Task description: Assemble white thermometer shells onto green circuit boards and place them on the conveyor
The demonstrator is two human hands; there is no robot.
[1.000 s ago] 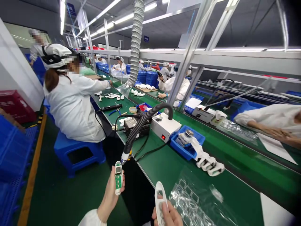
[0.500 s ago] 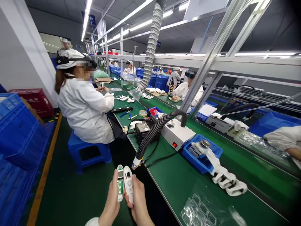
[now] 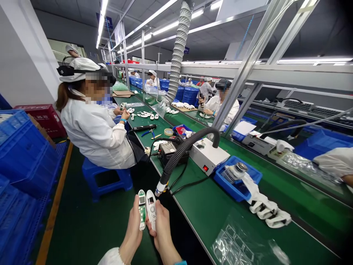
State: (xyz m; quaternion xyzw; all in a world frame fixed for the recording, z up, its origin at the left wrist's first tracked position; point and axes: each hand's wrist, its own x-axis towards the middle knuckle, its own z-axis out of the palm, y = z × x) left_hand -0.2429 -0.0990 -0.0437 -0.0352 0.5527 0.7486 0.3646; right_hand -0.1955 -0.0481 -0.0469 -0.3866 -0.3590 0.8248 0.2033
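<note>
Side by side at the lower middle of the head view are the two halves of a small oval handheld device. My left hand [image 3: 134,222] is closed on the half with the green circuit board [image 3: 142,210], which has a small grey screen near its top. My right hand [image 3: 161,223] grips the white front cover [image 3: 151,209], with a dark window and raised buttons facing me. Both parts stand nearly upright, close together. Just above them hangs the nozzle end of a black flexible hose [image 3: 180,156]. My palms hide the backs of both parts.
A green workbench [image 3: 190,206] runs along my right. On it are a white box with a red switch [image 3: 209,156], a blue tray [image 3: 248,187] trailing white parts [image 3: 271,211], and clear plastic film [image 3: 234,243]. A co-worker in white [image 3: 96,121] sits ahead on a blue stool [image 3: 107,176].
My hands and both device halves have risen slightly, still held side by side. The seated co-worker on the left has shifted and leans a little further left.
</note>
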